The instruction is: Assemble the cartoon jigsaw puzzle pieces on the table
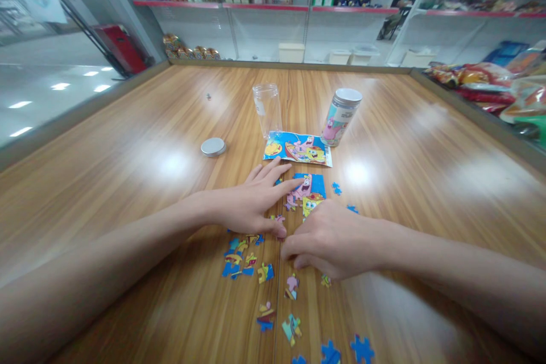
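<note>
My left hand [251,196] is open, its fingers spread over the left edge of a partly joined cartoon puzzle [314,183]. Its thumb rests by a pink puzzle piece [278,219]. My right hand [330,242] is curled closed just below the joined section, covering part of it; whatever its fingers hold is hidden. Loose puzzle pieces [265,273] lie below both hands, among them a pink one [292,286] and a green one [292,327]. Beyond the hands lies a printed picture sheet [298,149] with the same cartoon figures.
A clear jar [268,111] and a lidded printed can [341,118] stand behind the sheet. A silver lid [213,147] lies to the left. Blue pieces [362,349] are near the front. Packaged goods [490,88] sit past the table's right edge, with shelves [264,7] behind.
</note>
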### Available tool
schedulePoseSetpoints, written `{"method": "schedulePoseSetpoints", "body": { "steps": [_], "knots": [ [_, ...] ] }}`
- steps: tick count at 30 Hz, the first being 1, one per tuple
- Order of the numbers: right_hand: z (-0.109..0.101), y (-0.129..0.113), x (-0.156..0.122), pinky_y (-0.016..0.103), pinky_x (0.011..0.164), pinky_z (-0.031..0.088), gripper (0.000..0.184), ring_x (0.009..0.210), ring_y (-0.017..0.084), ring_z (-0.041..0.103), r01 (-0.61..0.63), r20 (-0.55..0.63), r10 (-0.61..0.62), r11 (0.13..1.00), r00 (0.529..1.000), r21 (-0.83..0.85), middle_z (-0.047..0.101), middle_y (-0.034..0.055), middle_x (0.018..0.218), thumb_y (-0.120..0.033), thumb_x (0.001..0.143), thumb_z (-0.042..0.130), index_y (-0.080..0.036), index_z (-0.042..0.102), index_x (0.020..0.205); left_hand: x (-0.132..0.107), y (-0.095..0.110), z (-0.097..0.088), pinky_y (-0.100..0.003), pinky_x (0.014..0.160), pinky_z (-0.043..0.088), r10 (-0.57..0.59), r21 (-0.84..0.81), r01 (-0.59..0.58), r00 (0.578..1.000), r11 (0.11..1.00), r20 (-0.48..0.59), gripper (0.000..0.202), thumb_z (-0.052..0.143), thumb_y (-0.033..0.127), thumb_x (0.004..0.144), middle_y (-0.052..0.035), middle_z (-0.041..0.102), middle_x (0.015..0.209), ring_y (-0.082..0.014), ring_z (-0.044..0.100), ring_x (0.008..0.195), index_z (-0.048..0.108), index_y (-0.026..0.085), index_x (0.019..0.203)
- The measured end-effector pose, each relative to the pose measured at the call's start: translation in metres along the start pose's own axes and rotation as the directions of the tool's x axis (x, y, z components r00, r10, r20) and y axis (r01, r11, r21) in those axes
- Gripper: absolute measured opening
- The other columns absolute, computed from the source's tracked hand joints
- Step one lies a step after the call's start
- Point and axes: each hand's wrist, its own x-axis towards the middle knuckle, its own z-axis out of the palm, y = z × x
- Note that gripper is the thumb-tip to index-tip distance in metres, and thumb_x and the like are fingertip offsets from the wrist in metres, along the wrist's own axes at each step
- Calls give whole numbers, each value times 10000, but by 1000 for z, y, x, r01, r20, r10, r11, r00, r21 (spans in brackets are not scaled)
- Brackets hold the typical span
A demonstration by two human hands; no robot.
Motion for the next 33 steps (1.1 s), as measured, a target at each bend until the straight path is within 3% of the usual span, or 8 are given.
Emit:
{"method": "schedulePoseSetpoints", "body": {
  "steps": [8, 14, 18, 23, 28, 33],
  "knots": [
    [4, -10, 6, 288, 511, 207, 49, 586, 106, 571, 30, 24, -28, 995, 999, -90, 705, -2, 759, -160, 877, 612, -169, 619, 829, 1, 1, 0, -659, 1216, 119, -7, 11, 8, 1000, 1000, -3, 1003, 674, 589, 836, -182, 33, 1667, -460, 6, 1529, 120, 251, 1600],
    [10, -17, 9, 316, 489, 125, 135, 495, 109, 475, 12, 35, -5, 979, 999, -203, 677, 13, 694, -288, 927, 595, -170, 563, 872, 2, 3, -1, -669, 1212, 127, -27, 14, 27, 1000, 1000, 12, 982, 668, 578, 843, -174, 18, 1669, -462, 4, 1528, 137, 247, 1601],
    [11, -12, 8, 313, 496, 137, 126, 497, 109, 431, 20, 37, -13, 981, 999, -191, 657, 14, 683, -275, 849, 619, -170, 555, 876, 2, 2, 1, -666, 1216, 120, -7, 0, 7, 1000, 1000, -4, 953, 678, 546, 843, -164, 37, 1671, -454, 32, 1531, 173, 252, 1595],
    [-3, -8, 3, 302, 502, 146, 188, 509, 120, 392, -24, -83, 12, 989, 997, -149, 603, -9, 636, -234, 783, 580, -163, 602, 956, 1, -2, 4, -644, 1232, 105, 29, -21, -30, 999, 999, -32, 899, 676, 452, 857, -124, 39, 1679, -435, 51, 1536, 184, 289, 1591],
    [-11, -4, -1, 282, 524, 167, 214, 540, 120, 444, -82, -208, 58, 991, 976, -109, 619, -11, 630, -166, 734, 597, -193, 660, 937, 2, -3, 4, -634, 1239, 94, 48, -32, -49, 998, 998, -39, 917, 666, 572, 851, -122, 31, 1680, -428, 60, 1536, 199, 290, 1588],
    [-3, -3, 0, 264, 546, 249, 195, 652, 107, 593, 72, -103, -73, 997, 992, -13, 720, -5, 771, -142, 882, 559, -206, 708, 989, 2, -1, 1, -642, 1231, 101, 44, -28, -45, 999, 999, -24, 893, 660, 572, 861, -106, 19, 1683, -430, 57, 1534, 209, 312, 1586]
  ]
}}
